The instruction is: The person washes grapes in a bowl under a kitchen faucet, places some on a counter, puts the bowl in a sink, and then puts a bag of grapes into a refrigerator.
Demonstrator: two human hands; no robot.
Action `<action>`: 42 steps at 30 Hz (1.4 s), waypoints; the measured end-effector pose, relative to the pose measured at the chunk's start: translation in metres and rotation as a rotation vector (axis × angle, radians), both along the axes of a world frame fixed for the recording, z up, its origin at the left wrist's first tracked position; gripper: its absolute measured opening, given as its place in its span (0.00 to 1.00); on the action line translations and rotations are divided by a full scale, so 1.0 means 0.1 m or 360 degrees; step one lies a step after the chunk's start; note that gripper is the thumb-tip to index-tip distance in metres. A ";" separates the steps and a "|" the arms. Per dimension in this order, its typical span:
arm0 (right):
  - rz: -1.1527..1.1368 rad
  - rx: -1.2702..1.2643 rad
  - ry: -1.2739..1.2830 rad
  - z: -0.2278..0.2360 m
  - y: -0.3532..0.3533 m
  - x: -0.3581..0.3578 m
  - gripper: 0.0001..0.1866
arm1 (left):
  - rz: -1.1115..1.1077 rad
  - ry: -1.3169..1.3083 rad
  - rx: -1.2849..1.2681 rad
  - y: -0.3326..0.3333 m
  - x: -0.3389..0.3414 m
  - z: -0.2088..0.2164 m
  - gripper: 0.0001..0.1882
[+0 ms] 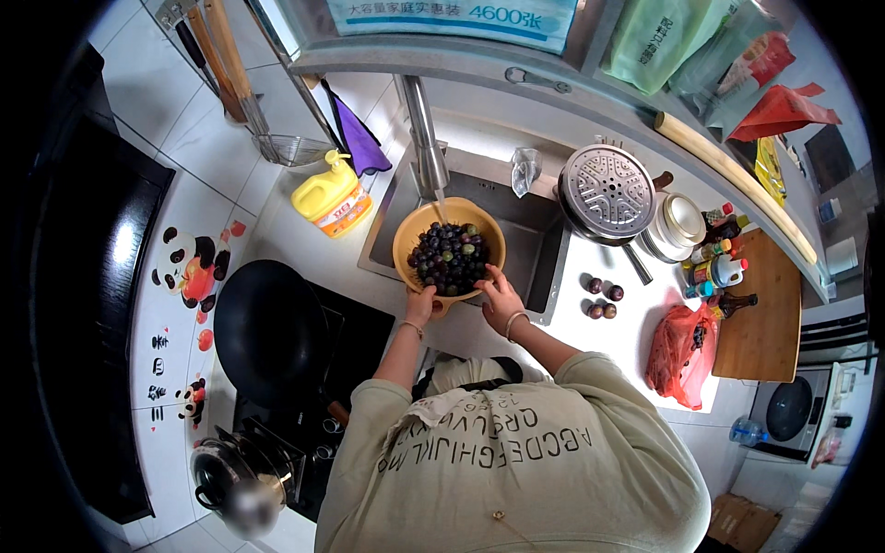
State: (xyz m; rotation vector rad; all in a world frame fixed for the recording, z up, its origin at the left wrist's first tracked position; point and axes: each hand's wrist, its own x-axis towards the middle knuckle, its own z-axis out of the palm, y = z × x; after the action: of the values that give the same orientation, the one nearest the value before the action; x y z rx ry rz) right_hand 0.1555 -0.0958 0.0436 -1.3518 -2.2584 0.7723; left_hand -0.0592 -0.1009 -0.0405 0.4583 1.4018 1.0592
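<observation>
A round yellow basin [403, 241] full of dark grapes [447, 258], a few of them greenish, is at the sink [539, 244], under the metal faucet [422, 138]. A thin stream of water appears to run from the spout into it. My left hand [420, 304] grips the basin's near rim, beside its small handle. On the near right side my right hand [501, 299] holds the rim, fingertips over the edge close to the grapes. The undersides of both hands are hidden.
Left of the sink stands a yellow pump bottle [332, 198]; a black wok [269, 332] sits on the stove. To the right are a lidded steel pan [608, 194], several plums [608, 311], stacked bowls [680, 221] and a red plastic bag [680, 355]. A shelf [461, 66] overhangs the counter.
</observation>
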 end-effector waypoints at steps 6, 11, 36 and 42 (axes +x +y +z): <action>-0.0035 0.0008 0.0053 -0.04 -0.02 0.03 0.24 | -0.0048 -0.0065 -0.0069 0.00 0.12 0.36 0.29; -0.0024 -0.0002 0.0074 -0.02 -0.02 0.03 0.24 | -0.0017 0.0034 0.0002 0.00 0.08 0.19 0.27; -0.0028 0.0077 0.0094 -0.03 -0.01 0.05 0.26 | -0.0044 0.0033 0.0067 0.01 0.14 0.40 0.23; -0.0017 0.0090 0.0096 0.01 -0.02 0.05 0.26 | 0.0022 0.0103 0.0045 -0.01 0.17 0.44 0.22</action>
State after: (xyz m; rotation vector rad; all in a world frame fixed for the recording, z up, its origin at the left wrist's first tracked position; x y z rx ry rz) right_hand 0.1602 -0.0981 0.0442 -1.2966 -2.2082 0.7301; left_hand -0.0427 -0.1021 0.0035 0.5083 1.4504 1.0850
